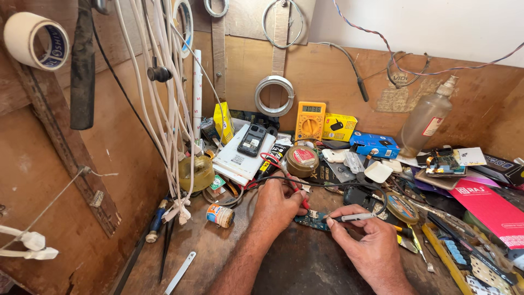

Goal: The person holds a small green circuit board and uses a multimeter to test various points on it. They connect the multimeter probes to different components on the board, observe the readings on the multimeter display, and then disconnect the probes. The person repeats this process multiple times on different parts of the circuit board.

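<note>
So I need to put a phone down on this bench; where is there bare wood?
Bare wood lies near the front edge, between the metal strip and the left hand, below the small tin. Right of the right hand and behind the circuit board it is crowded.

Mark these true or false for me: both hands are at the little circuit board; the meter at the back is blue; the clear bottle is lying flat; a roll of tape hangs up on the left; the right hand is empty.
1. Both hands work at the small circuit board. True: the left hand and right hand meet over it.
2. The multimeter is blue. False: it is yellow-orange.
3. The clear bottle lies flat. False: it stands, leaning against the back wall.
4. A tape roll hangs at upper left. True.
5. The right hand is empty. False: it holds a slim grey probe.
</note>
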